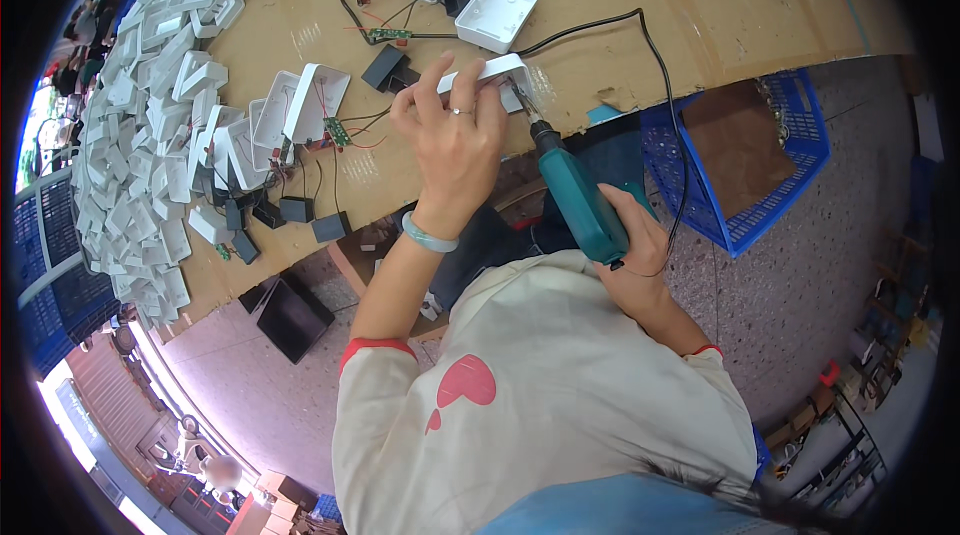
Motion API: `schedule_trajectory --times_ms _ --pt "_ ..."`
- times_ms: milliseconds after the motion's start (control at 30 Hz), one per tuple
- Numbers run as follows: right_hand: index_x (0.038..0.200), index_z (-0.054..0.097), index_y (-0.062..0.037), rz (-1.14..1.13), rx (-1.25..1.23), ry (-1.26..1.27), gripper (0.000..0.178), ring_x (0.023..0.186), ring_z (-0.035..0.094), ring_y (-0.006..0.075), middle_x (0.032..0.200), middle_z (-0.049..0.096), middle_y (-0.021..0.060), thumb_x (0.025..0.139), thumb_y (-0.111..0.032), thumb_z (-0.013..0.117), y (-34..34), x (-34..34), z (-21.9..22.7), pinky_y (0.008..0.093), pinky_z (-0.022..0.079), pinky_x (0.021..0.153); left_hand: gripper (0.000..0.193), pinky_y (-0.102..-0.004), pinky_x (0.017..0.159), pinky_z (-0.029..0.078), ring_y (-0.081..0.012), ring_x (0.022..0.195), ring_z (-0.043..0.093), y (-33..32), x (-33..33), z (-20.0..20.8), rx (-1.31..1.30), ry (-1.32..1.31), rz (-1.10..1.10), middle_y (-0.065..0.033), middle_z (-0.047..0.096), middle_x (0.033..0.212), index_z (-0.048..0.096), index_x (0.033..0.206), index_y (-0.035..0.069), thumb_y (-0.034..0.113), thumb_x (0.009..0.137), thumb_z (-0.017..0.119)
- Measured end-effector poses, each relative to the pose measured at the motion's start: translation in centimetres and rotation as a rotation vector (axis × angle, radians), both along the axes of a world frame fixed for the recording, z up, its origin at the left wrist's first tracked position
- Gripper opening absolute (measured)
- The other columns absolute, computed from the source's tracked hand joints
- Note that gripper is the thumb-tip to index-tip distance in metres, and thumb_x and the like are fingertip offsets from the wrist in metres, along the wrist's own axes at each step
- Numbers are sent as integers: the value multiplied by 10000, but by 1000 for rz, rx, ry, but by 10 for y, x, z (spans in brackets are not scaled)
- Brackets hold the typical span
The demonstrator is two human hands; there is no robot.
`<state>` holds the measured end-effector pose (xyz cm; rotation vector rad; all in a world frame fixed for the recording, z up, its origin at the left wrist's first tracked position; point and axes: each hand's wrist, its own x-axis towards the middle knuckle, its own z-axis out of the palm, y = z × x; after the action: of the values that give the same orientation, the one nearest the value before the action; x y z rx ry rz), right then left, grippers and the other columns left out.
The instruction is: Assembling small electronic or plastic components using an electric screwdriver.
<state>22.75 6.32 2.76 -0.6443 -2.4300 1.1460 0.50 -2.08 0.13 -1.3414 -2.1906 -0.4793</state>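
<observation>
My left hand [455,130] is closed on a small white plastic case [507,68], holding it tilted up over the table's near edge. In my right hand [640,235] is a teal electric screwdriver [580,195], its bit reaching into the open side of the case. The exact spot where the tip meets the case is partly hidden by the case wall and my fingers. A black cord runs from the table past the tool. Close to my left hand lie a black block [385,68] and a green circuit board with wires [338,132].
A large heap of white plastic cases [150,155] covers the table's left side. One open white case [498,15] lies beyond my hands, near tangled red wires. A blue plastic crate [735,225] with brown cardboard inside stands right of the table. Black blocks [297,209] sit along the near edge.
</observation>
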Motion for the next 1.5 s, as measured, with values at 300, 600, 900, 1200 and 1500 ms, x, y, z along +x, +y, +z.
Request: schedule_trajectory --times_ms 300,600,900,1200,1500 --pt "1248 619 -7 12 61 -9 568 934 684 397 1035 682 189 699 32 760 0 -1 1 414 542 807 83 -503 990 365 -301 1241 573 0 0 0 3 12 2 -40 672 1210 691 838 55 88 774 732" --pt "1196 650 -33 0 144 -2 450 849 672 376 951 680 157 762 -75 762 1 -1 -4 433 543 767 88 -502 975 367 -303 1243 571 0 -1 0 11 13 -3 -43 672 1211 677 828 49 89 770 731" --pt "1199 656 -37 -6 145 0 455 840 673 376 937 679 157 759 -74 765 0 3 -3 428 545 761 93 -504 978 366 -306 1246 568 1 -1 -1 15 -2 -8 -48 673 1206 671 820 43 92 767 730" --pt "1228 657 -43 -5 119 43 481 838 683 358 956 694 151 765 -97 780 2 0 0 412 547 751 87 -508 980 362 -303 1247 567 1 0 -1 5 1 -6 -45 668 1211 663 815 45 91 770 721" --pt "1240 654 26 33 16 78 477 928 742 296 1093 729 189 782 -10 783 11 21 24 354 567 825 77 -501 980 360 -302 1240 570 1 -2 2 6 7 -14 -47 670 1195 673 827 49 86 772 711"
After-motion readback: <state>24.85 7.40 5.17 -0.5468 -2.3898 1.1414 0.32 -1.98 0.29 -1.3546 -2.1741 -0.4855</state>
